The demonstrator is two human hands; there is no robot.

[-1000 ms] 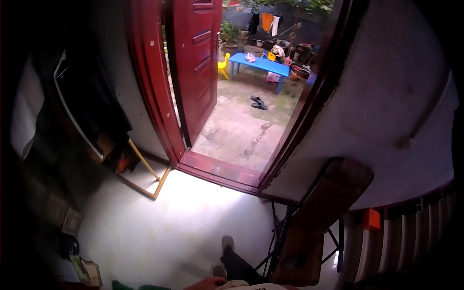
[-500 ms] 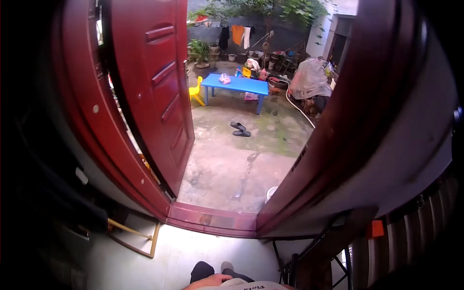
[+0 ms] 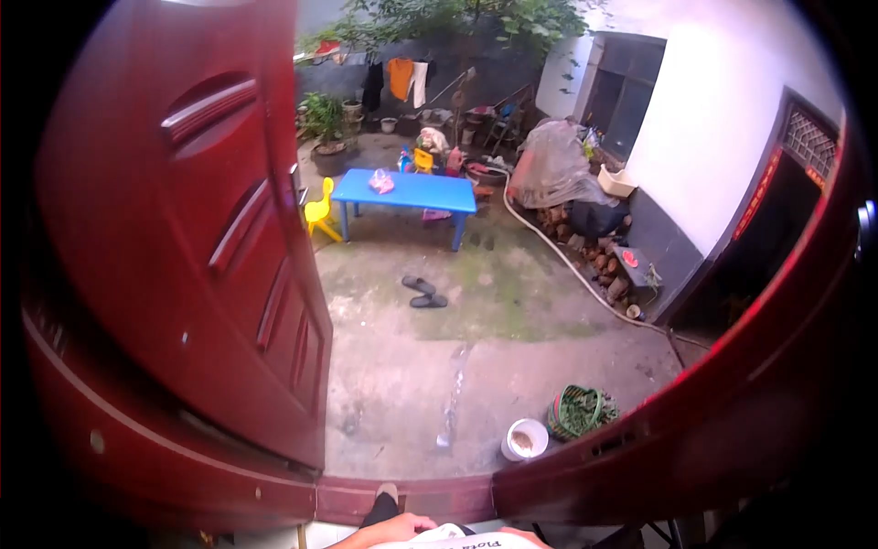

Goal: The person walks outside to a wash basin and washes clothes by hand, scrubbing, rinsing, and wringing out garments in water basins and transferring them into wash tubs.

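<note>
My left hand [image 3: 412, 525] is low at the bottom edge, close against the front of the pale printed shirt [image 3: 466, 538]. Its fingers are too small and partly hidden to read, and no object shows in it. Of my right hand [image 3: 523, 537] only a sliver appears beside the shirt; its fingers are out of sight. One shoe [image 3: 388, 491] is at the dark red door sill [image 3: 448, 500], just ahead of the left hand.
A red door [image 3: 229, 229] stands swung outward at left. Outside are a white bucket [image 3: 525, 441], a green basket [image 3: 578, 412] of leaves, dark slippers [image 3: 425, 293], a blue table [image 3: 407, 190], a yellow chair [image 3: 322, 210], a hose [image 3: 572, 270] and stacked logs [image 3: 604, 265].
The view has moved forward into the doorway, with a foot now at the sill. The bucket, basket and right-hand wall have come into fuller view. Both hands stay low by the shirt.
</note>
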